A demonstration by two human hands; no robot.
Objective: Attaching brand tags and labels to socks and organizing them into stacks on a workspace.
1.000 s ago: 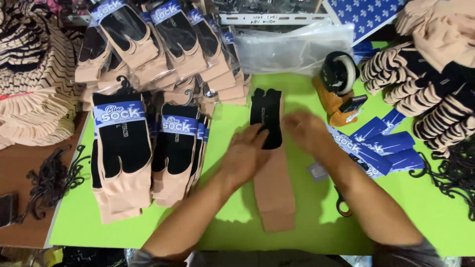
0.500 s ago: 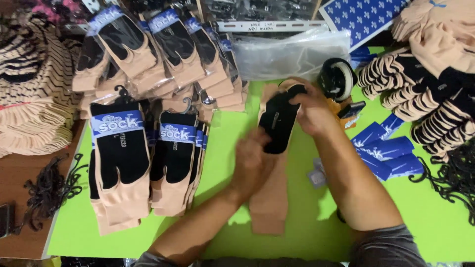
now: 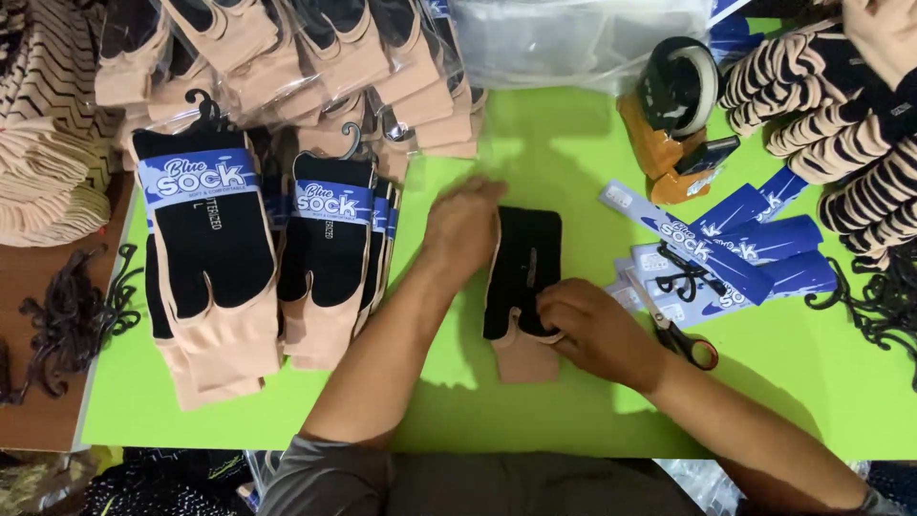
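A folded black and beige split-toe sock (image 3: 523, 272) lies flat on the green table (image 3: 535, 411) in the middle. My left hand (image 3: 465, 225) rests flat against its upper left edge, fingers together. My right hand (image 3: 594, 330) presses on its lower right part, fingertips on the black fabric near the toe split. Neither hand lifts the sock off the table.
Packed socks with blue paper bands (image 3: 215, 248) lie in stacks to the left and at the back. Blue paper bands (image 3: 726, 244), scissors with red handles (image 3: 673, 330) and black hooks (image 3: 874, 287) lie to the right. A tape dispenser (image 3: 673, 105) stands at the back right.
The long sock was lifted at its toe end and folded over on itself. It now lies as a short folded piece, with both hands pressing on it.
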